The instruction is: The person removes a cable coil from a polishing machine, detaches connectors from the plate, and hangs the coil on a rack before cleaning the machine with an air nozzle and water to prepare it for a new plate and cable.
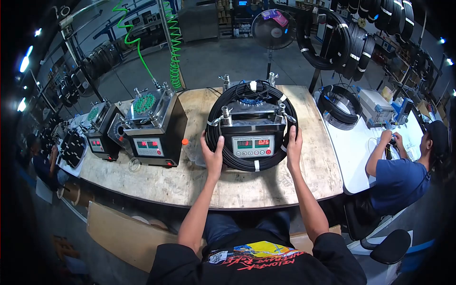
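A coil of black cable bound with white ties is between my two hands, ringing the front of a polishing machine with a lit red display. My left hand grips the coil's lower left side, thumb up and fingers partly hidden behind it. On the opposite side my right hand holds the coil's right edge. Through the ring show the machine's top plate, its metal clamp posts and a cluster of blue connectors.
Two similar machines stand left on the wooden table, near an orange-capped bottle. A person sits at the white table on the right, beside another cable coil. Another person is at far left. Green coiled hoses hang behind.
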Demonstrator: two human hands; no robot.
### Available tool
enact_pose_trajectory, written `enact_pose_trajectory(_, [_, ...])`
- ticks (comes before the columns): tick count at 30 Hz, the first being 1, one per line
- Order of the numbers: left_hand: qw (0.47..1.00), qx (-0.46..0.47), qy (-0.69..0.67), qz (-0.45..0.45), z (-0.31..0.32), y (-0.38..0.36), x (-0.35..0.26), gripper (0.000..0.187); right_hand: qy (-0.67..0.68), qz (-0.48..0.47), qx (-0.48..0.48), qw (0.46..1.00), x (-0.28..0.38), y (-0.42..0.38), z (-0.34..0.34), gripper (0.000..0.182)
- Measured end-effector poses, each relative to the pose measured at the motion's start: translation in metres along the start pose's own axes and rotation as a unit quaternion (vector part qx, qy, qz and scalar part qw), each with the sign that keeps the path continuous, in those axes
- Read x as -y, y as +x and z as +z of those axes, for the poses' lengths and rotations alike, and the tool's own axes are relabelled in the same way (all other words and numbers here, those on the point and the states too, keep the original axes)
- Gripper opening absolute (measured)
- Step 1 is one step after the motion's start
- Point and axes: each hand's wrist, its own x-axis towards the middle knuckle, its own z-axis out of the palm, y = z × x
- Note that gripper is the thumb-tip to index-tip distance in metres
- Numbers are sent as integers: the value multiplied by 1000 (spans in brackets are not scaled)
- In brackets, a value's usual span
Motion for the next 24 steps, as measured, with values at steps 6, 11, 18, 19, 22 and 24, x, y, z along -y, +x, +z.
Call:
enact_pose_trajectory(6, [995,6,-37,-94,-9,34,6,75,21,27,35,999,11,17,-7,45])
enact_pose_trajectory(11, [987,77,-9,-138,-10,69,-21,86,16,5,80,997,-4,63,-8,60])
enact_pose_trajectory(18, [989,132,22,-60,0,92,-5,64,-7,119,152,981,27,72,-10,61])
enact_pose_trajectory(19, [990,130,13,-50,0,93,-2,62,-9,127,159,979,31,71,-10,61])
enact_pose_trajectory(22, [983,161,6,-88,-4,95,-11,58,-23,73,176,981,35,74,-11,61])
enact_pose_trajectory(24, [978,195,-25,-72,-4,100,-24,56,-52,-61,167,983,31,86,-6,62])
